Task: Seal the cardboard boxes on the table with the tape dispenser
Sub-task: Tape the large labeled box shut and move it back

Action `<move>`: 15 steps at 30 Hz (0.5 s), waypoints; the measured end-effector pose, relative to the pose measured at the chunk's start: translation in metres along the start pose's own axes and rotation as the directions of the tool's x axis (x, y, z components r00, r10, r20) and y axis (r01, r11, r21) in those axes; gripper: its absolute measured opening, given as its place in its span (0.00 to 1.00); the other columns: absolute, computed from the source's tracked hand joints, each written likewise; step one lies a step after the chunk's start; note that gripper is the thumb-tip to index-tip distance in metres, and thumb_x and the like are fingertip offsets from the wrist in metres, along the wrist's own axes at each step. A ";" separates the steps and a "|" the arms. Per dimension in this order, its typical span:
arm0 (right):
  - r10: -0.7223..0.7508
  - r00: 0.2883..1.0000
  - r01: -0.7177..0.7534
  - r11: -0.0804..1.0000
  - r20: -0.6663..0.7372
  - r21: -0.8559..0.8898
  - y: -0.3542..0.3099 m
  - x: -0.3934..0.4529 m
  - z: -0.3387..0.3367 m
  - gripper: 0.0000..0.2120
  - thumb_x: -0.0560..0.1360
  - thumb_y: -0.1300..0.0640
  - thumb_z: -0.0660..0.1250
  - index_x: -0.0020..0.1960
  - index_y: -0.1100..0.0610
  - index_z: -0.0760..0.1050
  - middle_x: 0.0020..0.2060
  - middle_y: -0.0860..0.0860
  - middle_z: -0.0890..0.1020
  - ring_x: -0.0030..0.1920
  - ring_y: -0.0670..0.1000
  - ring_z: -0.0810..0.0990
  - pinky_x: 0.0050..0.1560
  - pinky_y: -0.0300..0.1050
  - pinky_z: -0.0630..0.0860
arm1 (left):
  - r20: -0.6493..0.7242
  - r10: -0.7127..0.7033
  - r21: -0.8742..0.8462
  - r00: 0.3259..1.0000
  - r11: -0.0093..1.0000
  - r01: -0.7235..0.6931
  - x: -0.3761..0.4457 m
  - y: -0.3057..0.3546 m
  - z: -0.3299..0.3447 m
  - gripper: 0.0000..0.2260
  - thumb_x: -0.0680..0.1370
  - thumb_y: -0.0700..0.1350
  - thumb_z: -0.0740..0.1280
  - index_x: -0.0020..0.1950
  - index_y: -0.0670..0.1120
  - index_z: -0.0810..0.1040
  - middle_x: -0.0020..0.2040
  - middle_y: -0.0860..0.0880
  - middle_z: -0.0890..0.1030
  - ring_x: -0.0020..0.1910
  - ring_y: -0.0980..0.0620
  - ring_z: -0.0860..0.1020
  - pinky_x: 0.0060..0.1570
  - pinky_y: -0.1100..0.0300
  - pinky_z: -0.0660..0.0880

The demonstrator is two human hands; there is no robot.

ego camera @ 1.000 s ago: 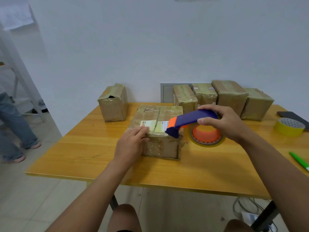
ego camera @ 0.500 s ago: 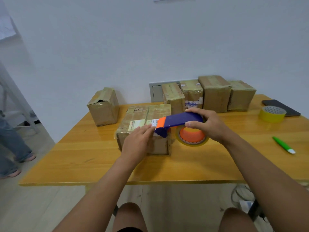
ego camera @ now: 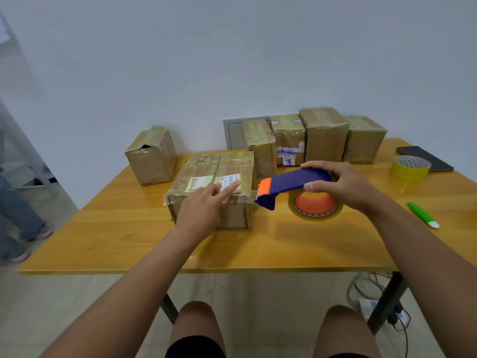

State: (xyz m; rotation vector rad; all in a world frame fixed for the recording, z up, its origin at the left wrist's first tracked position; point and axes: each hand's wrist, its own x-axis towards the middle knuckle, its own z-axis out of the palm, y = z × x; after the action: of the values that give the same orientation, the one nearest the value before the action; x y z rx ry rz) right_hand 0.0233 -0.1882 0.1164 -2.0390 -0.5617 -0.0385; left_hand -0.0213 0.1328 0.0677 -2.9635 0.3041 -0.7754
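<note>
A taped cardboard box (ego camera: 222, 167) with a white label lies in the middle of the wooden table (ego camera: 129, 228). My left hand (ego camera: 204, 205) rests on its near top edge, straight fingers pressing a strip of clear tape down. My right hand (ego camera: 340, 183) grips the blue and orange tape dispenser (ego camera: 291, 186) just right of the box, its orange cutter end close to the box's right edge. The tape roll (ego camera: 316, 206) hangs under the handle, near the tabletop.
Another box (ego camera: 152, 156) with a torn top stands at the back left. Several sealed boxes (ego camera: 322, 135) line the back edge. A yellow tape roll (ego camera: 410, 167), a dark phone (ego camera: 426, 158) and a green pen (ego camera: 422, 214) lie at the right. A person's legs (ego camera: 18, 215) are at far left.
The dispenser has drawn away to the right, off the box's top and clear of its right edge. My left hand slid right along the tape strip, fingers now stretched out.
</note>
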 end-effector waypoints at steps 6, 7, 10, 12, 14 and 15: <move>-0.013 0.997 0.015 0.999 0.071 -0.031 -0.005 0.006 -0.013 0.22 0.65 0.42 0.71 0.59 0.37 0.76 0.57 0.38 0.76 0.54 0.41 0.76 0.44 0.34 0.72 | 0.067 -0.032 0.048 0.997 0.998 0.029 0.004 0.000 -0.003 0.28 0.80 0.47 0.65 0.76 0.64 0.58 0.71 0.49 0.71 0.64 0.48 0.73 0.50 0.54 0.76; -0.009 0.996 0.013 0.999 0.089 -0.053 -0.006 0.008 -0.012 0.23 0.65 0.42 0.71 0.60 0.37 0.76 0.57 0.39 0.77 0.54 0.43 0.76 0.44 0.35 0.72 | 0.061 -0.034 0.047 0.998 0.998 0.032 0.004 0.000 -0.002 0.27 0.81 0.47 0.64 0.76 0.64 0.59 0.71 0.49 0.71 0.64 0.48 0.73 0.50 0.54 0.76; -0.019 0.991 0.038 0.989 0.130 -0.145 -0.015 0.016 -0.005 0.24 0.67 0.42 0.75 0.62 0.43 0.77 0.57 0.44 0.78 0.54 0.47 0.76 0.46 0.38 0.71 | 0.057 -0.036 0.046 0.998 0.998 0.034 0.003 0.000 0.002 0.26 0.81 0.47 0.63 0.76 0.63 0.60 0.70 0.48 0.71 0.64 0.48 0.73 0.51 0.54 0.76; -0.043 0.993 0.063 0.980 0.112 -0.187 -0.026 0.026 0.000 0.22 0.70 0.45 0.75 0.62 0.47 0.78 0.56 0.47 0.78 0.52 0.47 0.76 0.47 0.40 0.71 | 0.063 -0.048 0.046 0.997 0.998 0.046 0.004 0.002 0.002 0.27 0.81 0.47 0.63 0.76 0.63 0.59 0.71 0.48 0.71 0.64 0.48 0.72 0.53 0.54 0.75; -0.017 0.993 0.054 0.945 0.117 -0.322 -0.034 0.035 0.004 0.22 0.70 0.43 0.74 0.62 0.48 0.78 0.55 0.48 0.77 0.50 0.48 0.76 0.46 0.41 0.71 | 0.062 -0.053 0.042 0.997 0.998 0.051 0.004 0.003 0.002 0.25 0.82 0.48 0.62 0.77 0.63 0.59 0.71 0.48 0.70 0.65 0.47 0.72 0.54 0.53 0.74; 0.030 0.989 0.038 0.897 0.148 -0.440 -0.032 0.036 0.007 0.24 0.70 0.41 0.74 0.63 0.47 0.77 0.55 0.48 0.77 0.50 0.49 0.76 0.44 0.41 0.72 | 0.056 -0.057 0.031 0.997 0.998 0.055 0.003 0.003 0.002 0.24 0.82 0.49 0.61 0.77 0.62 0.59 0.71 0.47 0.70 0.64 0.47 0.72 0.55 0.53 0.74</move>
State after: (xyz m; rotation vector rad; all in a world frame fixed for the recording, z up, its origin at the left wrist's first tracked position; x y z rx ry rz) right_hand 0.0412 -0.1560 0.1486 -2.5009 -0.7007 -0.0147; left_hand -0.0187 0.1290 0.0671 -2.9721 0.2057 -0.6932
